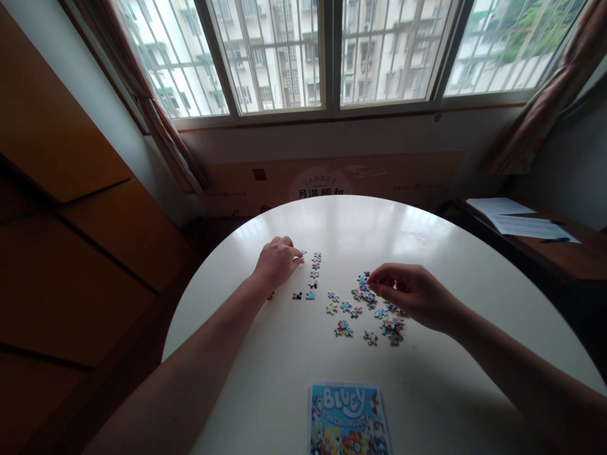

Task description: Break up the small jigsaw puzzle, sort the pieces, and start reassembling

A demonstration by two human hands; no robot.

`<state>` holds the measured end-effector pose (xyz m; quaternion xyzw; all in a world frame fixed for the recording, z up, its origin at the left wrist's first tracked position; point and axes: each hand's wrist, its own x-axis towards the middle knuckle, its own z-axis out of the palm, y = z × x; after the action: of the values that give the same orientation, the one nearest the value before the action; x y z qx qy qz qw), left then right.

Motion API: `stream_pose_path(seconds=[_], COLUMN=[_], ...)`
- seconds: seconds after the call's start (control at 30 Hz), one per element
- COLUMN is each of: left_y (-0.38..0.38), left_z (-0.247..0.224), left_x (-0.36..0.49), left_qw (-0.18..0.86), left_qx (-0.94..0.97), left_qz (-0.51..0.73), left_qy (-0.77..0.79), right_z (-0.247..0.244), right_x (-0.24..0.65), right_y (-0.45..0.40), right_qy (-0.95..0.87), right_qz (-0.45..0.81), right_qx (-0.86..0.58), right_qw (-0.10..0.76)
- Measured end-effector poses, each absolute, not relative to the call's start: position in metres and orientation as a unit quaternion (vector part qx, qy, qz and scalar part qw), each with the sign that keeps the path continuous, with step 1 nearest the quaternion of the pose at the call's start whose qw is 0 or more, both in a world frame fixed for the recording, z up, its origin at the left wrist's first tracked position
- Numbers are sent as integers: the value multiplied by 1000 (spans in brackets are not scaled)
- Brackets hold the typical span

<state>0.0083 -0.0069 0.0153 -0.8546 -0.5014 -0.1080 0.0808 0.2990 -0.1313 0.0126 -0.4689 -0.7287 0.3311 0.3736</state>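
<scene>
The left hand [277, 260] was extended over the round white tabletop [265, 373], its fingers at a puzzle piece [304, 253] just left of a column of pieces [314, 274]. The right hand [408, 292] was curled at the right side of the loose pieces [364, 294]; whether it gripped one could not be determined. A printed picture [349, 417] marked "BLUEY" lay near. Barred windows [279, 57] stood far; paper sheets [515, 221] lay far right.

papers [521, 225] lie on a brown side table [576, 258]
</scene>
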Motion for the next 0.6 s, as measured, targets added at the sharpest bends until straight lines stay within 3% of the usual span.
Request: stream_pose_path(seconds=[0.6], left_y=[-7], left_z=[6], left_x=[27], left_qw=[88], left_qx=[-862], left_qz=[-138], left_qy=[-480], right_z=[17], right_x=[299], right_y=[-131], right_qy=[-730], right_qz=[327], right_qx=[-460], right_qw=[386])
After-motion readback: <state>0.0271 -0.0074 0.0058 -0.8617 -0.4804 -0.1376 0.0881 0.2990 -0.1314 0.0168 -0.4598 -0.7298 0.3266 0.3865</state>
